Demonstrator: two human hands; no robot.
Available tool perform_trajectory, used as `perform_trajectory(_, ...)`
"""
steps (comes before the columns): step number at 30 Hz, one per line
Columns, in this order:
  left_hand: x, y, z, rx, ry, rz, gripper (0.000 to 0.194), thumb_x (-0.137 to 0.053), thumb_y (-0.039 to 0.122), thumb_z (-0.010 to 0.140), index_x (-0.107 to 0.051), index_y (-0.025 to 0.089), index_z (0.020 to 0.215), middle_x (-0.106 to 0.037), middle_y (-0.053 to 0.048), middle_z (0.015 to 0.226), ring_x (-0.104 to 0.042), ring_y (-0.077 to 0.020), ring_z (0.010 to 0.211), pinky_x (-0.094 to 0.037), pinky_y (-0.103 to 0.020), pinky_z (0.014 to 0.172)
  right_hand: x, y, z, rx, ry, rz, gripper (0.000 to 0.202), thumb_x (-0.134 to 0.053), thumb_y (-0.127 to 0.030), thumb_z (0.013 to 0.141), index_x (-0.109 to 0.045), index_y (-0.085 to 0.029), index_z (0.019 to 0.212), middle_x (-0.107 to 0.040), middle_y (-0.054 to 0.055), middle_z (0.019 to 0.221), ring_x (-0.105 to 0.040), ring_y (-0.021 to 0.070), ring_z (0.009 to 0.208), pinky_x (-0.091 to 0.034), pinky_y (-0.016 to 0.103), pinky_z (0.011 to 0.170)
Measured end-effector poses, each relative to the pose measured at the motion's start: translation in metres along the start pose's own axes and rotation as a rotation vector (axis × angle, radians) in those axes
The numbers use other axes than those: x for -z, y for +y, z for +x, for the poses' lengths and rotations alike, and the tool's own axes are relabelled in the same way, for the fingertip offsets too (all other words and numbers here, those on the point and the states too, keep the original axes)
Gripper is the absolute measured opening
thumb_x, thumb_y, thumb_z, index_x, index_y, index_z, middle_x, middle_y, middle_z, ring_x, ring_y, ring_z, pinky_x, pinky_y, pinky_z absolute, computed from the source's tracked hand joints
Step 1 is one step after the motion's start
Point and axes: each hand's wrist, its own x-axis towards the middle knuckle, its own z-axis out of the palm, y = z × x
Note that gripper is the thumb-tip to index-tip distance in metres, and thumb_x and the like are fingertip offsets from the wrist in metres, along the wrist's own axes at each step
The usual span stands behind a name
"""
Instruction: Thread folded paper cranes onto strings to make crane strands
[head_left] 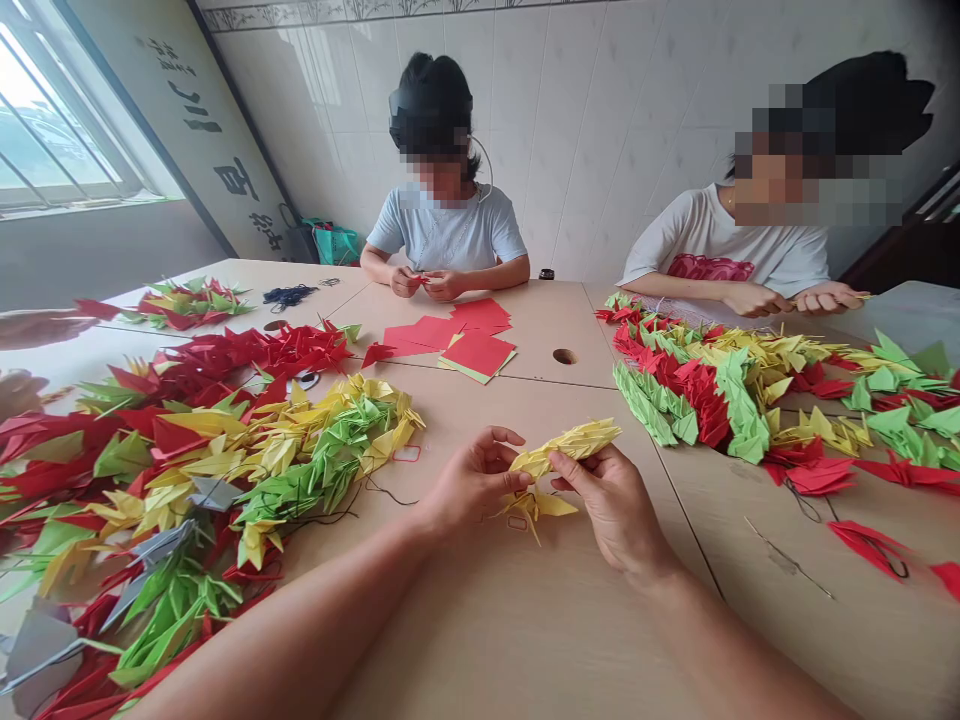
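Both my hands hold a short row of nested yellow folded-paper pieces [574, 442] above the table, tilted up to the right. My left hand [484, 470] grips its left end between thumb and fingers. My right hand [607, 495] pinches the middle from the right, thumb on the near side. Just below lies a loose yellow folded-paper piece [536, 507] with pointed tips; whether it touches the row I cannot tell. Nearest my left arm is a heap of yellow and green strung folded paper [322, 470].
Red paper squares [476, 352] lie ahead, near a round table hole [565, 356]. Strung paper garlands [712, 390] fill the right, with a long needle [791, 560] near them. Dark thread [289, 297] lies at the back left. Two people sit opposite; another person's hand [45, 328] shows at left.
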Motion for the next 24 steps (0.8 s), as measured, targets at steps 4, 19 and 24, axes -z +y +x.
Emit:
perform_trajectory(4,-0.0007,0.0021,-0.0019,-0.028,0.017,0.002,0.039,-0.073,0.021,0.066,-0.049,0.02,0.096,-0.057,0.004,0.066,-0.056,-0.0086,0.059,-0.043,-0.02,0.057,-0.0013,-0.0007,-0.0012,0.018,-0.034,-0.013,0.031,-0.072,-0.039,0.066,-0.06,-0.018,0.085,-0.063,0.004,0.084,-0.057,0.017,0.076,-0.05,0.029,0.063)
perform_trajectory(19,-0.0039,0.0007,-0.0029,-0.019,-0.011,0.011,0.041,-0.071,0.025,0.067,-0.046,0.02,0.099,-0.054,0.004,0.069,-0.049,-0.0052,0.053,-0.034,-0.017,0.048,-0.0019,-0.0021,0.0,-0.018,-0.066,0.004,0.032,-0.076,-0.033,0.061,-0.056,-0.02,0.082,-0.064,-0.001,0.075,-0.058,0.0145,0.067,-0.045,0.023,0.053)
perform_trajectory(24,-0.0052,0.004,-0.0055,-0.02,-0.039,0.03,0.041,-0.066,0.027,0.072,-0.045,0.023,0.107,-0.058,-0.004,0.097,-0.058,-0.0135,0.081,-0.044,-0.026,0.071,0.0044,-0.0057,0.0063,-0.057,0.026,0.123,0.033,-0.078,-0.03,0.059,-0.058,-0.021,0.082,-0.063,-0.002,0.081,-0.056,0.0123,0.073,-0.045,0.019,0.054)
